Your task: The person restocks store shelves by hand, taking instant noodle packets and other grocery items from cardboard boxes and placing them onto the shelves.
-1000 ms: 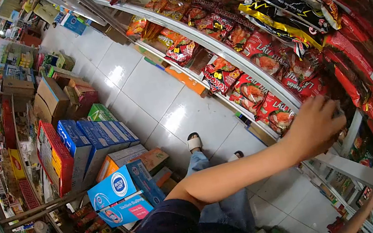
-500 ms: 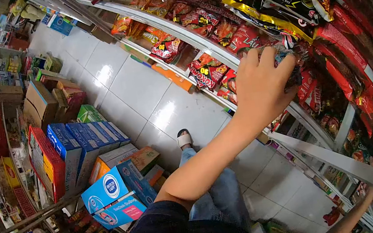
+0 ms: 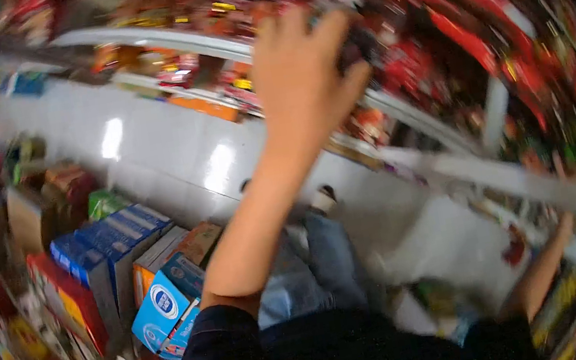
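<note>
The left arm stretches up and away across the middle of the view, its left hand (image 3: 299,80) raised against the far shelf (image 3: 206,42) of red snack packets (image 3: 413,66). Its fingers (image 3: 328,30) are curled around a dark packet (image 3: 356,48), held at the shelf front just right of the palm, though blur hides the details. The right hand (image 3: 554,168) reaches a lower shelf rail (image 3: 529,179) at right; whether its fingers grip anything cannot be told.

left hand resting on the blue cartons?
No, the left hand is raised at the snack shelves, gripping a dark packet, while the blue cartons sit on the floor well below it.
</note>
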Demonstrator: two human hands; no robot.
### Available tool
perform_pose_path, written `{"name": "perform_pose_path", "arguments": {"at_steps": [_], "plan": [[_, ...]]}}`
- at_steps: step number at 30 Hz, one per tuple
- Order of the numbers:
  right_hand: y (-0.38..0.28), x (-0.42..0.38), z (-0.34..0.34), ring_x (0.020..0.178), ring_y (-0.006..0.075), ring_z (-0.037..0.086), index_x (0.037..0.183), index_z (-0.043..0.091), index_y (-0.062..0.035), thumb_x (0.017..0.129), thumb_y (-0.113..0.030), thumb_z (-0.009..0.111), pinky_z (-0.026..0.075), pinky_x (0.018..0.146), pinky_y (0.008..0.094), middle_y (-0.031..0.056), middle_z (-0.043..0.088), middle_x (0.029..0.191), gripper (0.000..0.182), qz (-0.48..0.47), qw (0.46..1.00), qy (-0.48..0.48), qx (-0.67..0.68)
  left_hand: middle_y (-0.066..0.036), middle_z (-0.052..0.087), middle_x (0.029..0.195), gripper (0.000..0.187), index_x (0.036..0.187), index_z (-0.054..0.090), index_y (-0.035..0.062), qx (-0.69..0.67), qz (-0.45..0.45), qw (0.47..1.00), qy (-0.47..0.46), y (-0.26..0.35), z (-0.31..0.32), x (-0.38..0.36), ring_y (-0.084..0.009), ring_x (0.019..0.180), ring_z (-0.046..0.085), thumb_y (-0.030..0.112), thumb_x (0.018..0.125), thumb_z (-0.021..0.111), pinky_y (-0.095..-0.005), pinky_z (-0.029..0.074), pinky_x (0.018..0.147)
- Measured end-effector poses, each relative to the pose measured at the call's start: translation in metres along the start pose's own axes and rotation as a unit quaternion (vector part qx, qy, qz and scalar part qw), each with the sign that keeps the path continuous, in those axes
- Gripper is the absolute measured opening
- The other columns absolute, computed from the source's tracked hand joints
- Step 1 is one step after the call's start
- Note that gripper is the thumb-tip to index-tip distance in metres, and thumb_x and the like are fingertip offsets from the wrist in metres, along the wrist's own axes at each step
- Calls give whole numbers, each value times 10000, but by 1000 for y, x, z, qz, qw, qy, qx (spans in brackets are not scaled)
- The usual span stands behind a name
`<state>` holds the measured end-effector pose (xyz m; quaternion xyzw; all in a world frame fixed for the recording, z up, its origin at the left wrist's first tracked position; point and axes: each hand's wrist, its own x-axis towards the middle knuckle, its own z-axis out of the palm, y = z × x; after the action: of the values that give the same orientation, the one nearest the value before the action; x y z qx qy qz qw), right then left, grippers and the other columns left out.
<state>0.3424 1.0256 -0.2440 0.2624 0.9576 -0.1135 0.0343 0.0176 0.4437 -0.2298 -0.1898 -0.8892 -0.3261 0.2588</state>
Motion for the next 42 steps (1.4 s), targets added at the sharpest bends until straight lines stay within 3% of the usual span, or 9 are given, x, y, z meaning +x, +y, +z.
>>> {"name": "perform_pose_path", "arguments": {"at_steps": [2,6,21,25,29,34,35,36,42], "plan": [[-173,-110,45,984,219,425,1142,469,5,790,-320,581,340,845,324,143,442,1108,491,106,991,-7,87,-92,523,845,430,923,583,113,-53,38,996,-60,29,13,-5,-308,811,487,172,511,693,-387,420,680],[-41,-2,-16,1138,268,400,1209,437,-23,727,-284,640,299,951,343,170,405,1249,584,209,925,64,310,-98,556,870,404,942,596,112,-99,116,985,-85,47,28,-10,-289,835,511,150,554,706,-377,429,708],[-171,-23,-30,1201,224,338,1272,363,-13,682,-307,669,199,998,320,130,406,1272,727,163,951,14,261,-98,548,896,410,965,580,136,-68,44,997,1,9,8,-11,-295,832,509,143,566,675,-382,418,718],[-98,-30,-18,1040,183,479,1112,489,-19,819,-239,520,362,889,314,104,493,1122,368,110,848,213,473,-105,521,895,409,957,576,153,-152,129,977,-78,47,26,-21,-292,893,482,148,564,688,-404,402,738],[-223,-80,-11,907,182,534,946,570,37,815,-89,558,397,844,298,106,575,1002,182,11,867,437,237,-108,544,890,407,951,582,104,-77,45,994,-59,28,5,-13,-298,860,505,105,554,672,-360,418,760],[-311,-103,65,1102,251,418,1097,498,-24,803,-87,575,330,924,390,152,451,1164,311,-132,964,231,32,-107,550,878,359,905,585,98,-119,67,987,-81,36,28,-29,-280,812,526,86,549,630,-387,433,722],[-301,-94,89,1191,286,327,1191,436,-11,810,-135,582,273,976,415,175,379,1256,426,-158,949,272,6,-96,520,860,318,883,580,114,-71,71,969,-228,63,25,-23,-288,829,511,97,568,624,-392,438,716],[-290,-89,120,1143,314,362,1195,403,13,776,-172,631,257,977,447,172,428,1187,512,-85,948,302,54,-81,486,845,322,892,569,131,-190,118,974,-30,67,39,-30,-295,848,479,128,578,640,-401,421,712],[-334,-65,136,1272,369,133,1310,270,-19,819,-357,561,175,1021,466,253,193,1346,663,34,969,224,97,-107,454,895,290,845,540,131,-98,-45,994,-27,17,6,-1,-285,872,445,159,575,641,-397,391,707]]}}
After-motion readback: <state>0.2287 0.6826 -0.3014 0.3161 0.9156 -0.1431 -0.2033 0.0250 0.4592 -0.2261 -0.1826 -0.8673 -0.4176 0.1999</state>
